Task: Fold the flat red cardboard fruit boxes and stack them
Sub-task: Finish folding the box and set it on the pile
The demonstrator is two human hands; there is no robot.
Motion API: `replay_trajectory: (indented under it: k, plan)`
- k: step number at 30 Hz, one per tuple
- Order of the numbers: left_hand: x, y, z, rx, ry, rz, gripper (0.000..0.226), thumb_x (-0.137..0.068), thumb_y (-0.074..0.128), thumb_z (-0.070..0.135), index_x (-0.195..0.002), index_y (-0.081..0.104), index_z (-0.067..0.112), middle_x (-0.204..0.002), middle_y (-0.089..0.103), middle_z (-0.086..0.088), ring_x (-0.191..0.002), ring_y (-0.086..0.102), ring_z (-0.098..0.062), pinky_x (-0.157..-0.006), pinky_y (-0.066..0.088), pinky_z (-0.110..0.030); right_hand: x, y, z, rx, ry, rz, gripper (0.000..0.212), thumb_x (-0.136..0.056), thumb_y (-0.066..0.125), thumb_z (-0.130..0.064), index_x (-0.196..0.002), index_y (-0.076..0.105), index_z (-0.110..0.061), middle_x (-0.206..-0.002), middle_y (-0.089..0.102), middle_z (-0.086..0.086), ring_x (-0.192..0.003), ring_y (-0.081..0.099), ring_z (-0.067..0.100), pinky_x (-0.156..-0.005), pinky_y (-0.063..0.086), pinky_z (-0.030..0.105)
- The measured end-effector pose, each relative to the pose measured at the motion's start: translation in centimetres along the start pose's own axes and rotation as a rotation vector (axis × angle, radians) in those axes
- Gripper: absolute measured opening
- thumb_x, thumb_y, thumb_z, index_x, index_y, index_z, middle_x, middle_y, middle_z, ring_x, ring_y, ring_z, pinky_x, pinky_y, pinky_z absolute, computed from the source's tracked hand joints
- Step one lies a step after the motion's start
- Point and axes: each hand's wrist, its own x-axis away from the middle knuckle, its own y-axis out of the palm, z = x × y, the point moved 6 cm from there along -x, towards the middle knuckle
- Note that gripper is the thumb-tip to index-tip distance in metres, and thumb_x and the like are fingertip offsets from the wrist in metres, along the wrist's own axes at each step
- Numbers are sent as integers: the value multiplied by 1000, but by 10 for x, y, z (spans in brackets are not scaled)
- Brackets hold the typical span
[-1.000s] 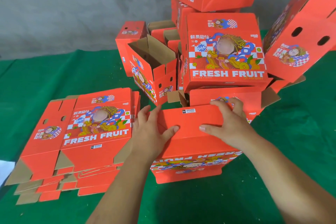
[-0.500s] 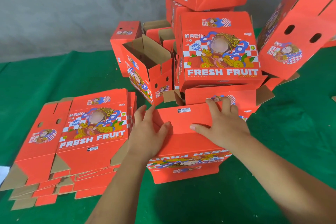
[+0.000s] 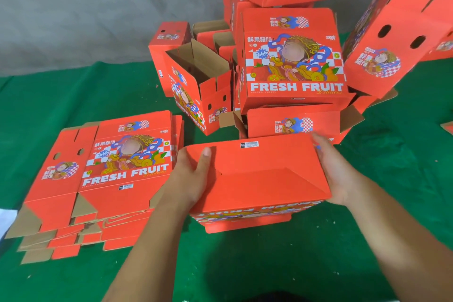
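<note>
A folded red fruit box (image 3: pixel 257 174) stands upside down on the green cloth in front of me, its closed plain bottom facing up. My left hand (image 3: pixel 188 179) grips its left side with the thumb laid over the top face. My right hand (image 3: pixel 337 175) lies flat along its right side, fingertips at the far corner. To the left lies a stack of flat red fruit boxes (image 3: pixel 110 174), printed side up. Behind the held box rises a pile of folded boxes (image 3: pixel 291 61).
An open-topped folded box (image 3: pixel 198 86) leans at the pile's left. More folded boxes tilt at the upper right (image 3: pixel 397 39). The green cloth (image 3: pixel 392 154) covers the table; a grey wall (image 3: pixel 98 7) runs behind. A white scrap (image 3: pixel 6 223) lies at the left edge.
Both hands have slid off the box's top flaps to its two sides. The bottom flaps now lie shut and flat.
</note>
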Motion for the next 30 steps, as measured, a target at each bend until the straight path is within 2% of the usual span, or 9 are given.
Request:
replay_trajectory:
  k: [4,7,11,15,17,21,24,26,30]
  plan:
    - [27,-5,23,114,13,54,84,-71,25,101,-116,50,34,-122,63,7,-121,59,-22,-106,41,-41,17,-21,-25,-180,-141,171,39,-110,43,-18,-141,53,4,-135,60,33,-87,66,14,-46,40,5]
    - [38,-24,31,346,-65,70,100,-71,25,103,-113,76,28,-111,77,1,-106,70,-17,-94,53,-41,38,-20,-28,-236,-144,69,29,-99,60,-31,-100,72,-4,-79,74,15,-59,61,22,-64,51,23]
    - [53,-37,43,482,82,111,28,-103,54,35,-99,69,11,-72,71,8,-52,51,-14,-45,40,-24,57,-12,-2,-270,41,-9,22,-88,68,-33,-71,72,-19,-69,67,7,-55,65,24,-60,57,32]
    - [56,-55,25,684,116,39,43,-94,43,-5,-72,59,28,-123,74,9,-50,56,-9,-41,36,-18,64,5,4,-327,104,-8,27,-88,61,-31,-82,77,-11,-77,74,15,-53,70,26,-48,57,34]
    - [57,-60,17,763,168,-47,40,-84,45,-8,-70,55,28,-136,68,10,-82,72,-13,-52,47,-19,56,11,2,-264,85,52,27,-97,59,-29,-92,74,-8,-91,75,17,-64,75,23,-46,55,27]
    - [60,-63,1,695,209,-111,31,-84,51,-3,-76,54,27,-143,63,7,-105,59,-27,-61,50,-26,55,38,3,-42,-78,-47,39,-109,44,-17,-143,51,1,-151,49,19,-131,53,26,-85,48,21]
    - [56,-70,-13,701,186,-89,39,-82,58,-5,-100,64,29,-143,63,10,-101,66,-22,-70,52,-33,73,55,11,23,-57,-60,13,-97,66,-34,-108,71,-40,-98,79,-6,-80,76,16,-55,57,24]
    - [53,-69,-22,607,158,-154,63,-84,69,8,-137,55,37,-139,65,13,-106,70,-14,-80,56,-28,83,63,7,-32,-168,-103,28,-93,72,-29,-90,69,-57,-93,80,-5,-78,78,24,-54,60,35]
    - [50,-49,-42,241,-38,-288,72,-96,74,23,-153,31,35,-108,76,21,-87,72,0,-71,56,-17,93,76,-12,96,-453,-69,61,-95,70,-11,-136,54,-54,-126,72,-10,-107,73,15,-91,61,44]
